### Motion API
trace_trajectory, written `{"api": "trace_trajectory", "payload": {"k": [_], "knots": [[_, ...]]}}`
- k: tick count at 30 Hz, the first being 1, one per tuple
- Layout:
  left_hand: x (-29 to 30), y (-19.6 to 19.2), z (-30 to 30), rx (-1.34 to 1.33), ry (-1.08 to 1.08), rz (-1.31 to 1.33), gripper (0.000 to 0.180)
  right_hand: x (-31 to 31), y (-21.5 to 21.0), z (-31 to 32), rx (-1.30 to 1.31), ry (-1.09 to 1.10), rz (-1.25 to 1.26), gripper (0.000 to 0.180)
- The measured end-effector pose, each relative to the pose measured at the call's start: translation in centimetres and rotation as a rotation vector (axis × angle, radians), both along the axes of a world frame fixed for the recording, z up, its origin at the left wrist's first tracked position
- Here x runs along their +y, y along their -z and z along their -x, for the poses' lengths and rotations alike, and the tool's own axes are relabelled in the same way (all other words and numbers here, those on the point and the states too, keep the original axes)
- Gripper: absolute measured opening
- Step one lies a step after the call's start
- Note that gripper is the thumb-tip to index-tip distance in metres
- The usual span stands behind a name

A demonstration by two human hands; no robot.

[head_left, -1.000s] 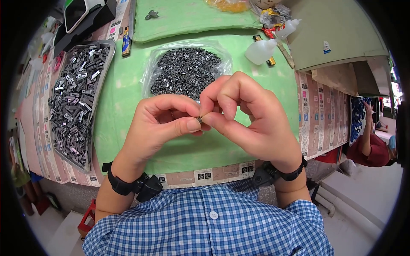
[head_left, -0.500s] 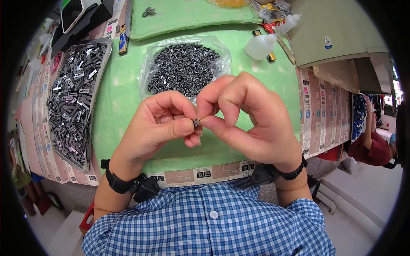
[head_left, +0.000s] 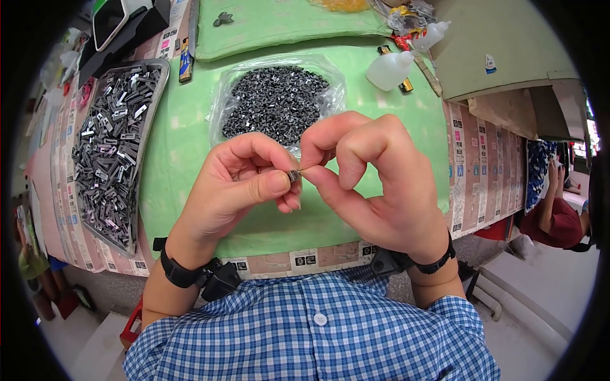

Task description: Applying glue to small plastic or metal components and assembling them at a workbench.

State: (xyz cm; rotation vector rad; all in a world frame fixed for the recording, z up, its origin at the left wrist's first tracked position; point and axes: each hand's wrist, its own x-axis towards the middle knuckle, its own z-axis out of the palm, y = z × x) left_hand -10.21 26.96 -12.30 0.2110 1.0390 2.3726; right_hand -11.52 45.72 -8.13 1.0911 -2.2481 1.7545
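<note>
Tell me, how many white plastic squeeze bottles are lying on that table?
2. One white bottle lies on the green mat, right of the bag of small dark parts. A smaller bottle lies farther back near the clutter at the top. Others may be hidden there.

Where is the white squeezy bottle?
In the head view, the white bottle lies on the green mat at the far right, just right of the bag of small dark parts.

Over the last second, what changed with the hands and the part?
Little changed. Both hands, left hand and right hand, have drawn slightly nearer the shirt, still pinching the small metal part between fingertips. Nothing let go. The bag of parts and tray stayed put.
</note>
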Motion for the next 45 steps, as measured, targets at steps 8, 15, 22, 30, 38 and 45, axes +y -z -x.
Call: {"api": "trace_trajectory", "payload": {"k": [8, 15, 22, 30, 38, 45], "knots": [[0.1, 0.0, 0.0, 0.007, -0.028, 0.043, 0.012, 0.3, 0.1, 0.1, 0.121, 0.011, -0.067, 0.028], [0.0, -0.1, -0.1, 0.002, -0.065, 0.101, 0.011, 0.0, 0.3, 0.1, 0.086, -0.006, -0.059, 0.027], [0.0, -0.2, -0.2, 0.025, -0.090, 0.168, 0.012, -0.2, 0.5, -0.2, 0.071, 0.005, -0.033, 0.026], [0.0, 0.1, -0.3, 0.028, -0.099, 0.153, 0.012, -0.3, 0.9, -0.5, 0.040, 0.010, -0.031, 0.026], [-0.1, 0.1, -0.3, -0.003, -0.080, 0.133, 0.011, -0.3, 1.2, -0.5, 0.031, -0.007, -0.006, 0.027], [-0.1, 0.0, -0.1, -0.056, -0.025, 0.113, 0.010, -0.5, 1.0, -0.7, -0.065, 0.039, 0.044, 0.026]]}}
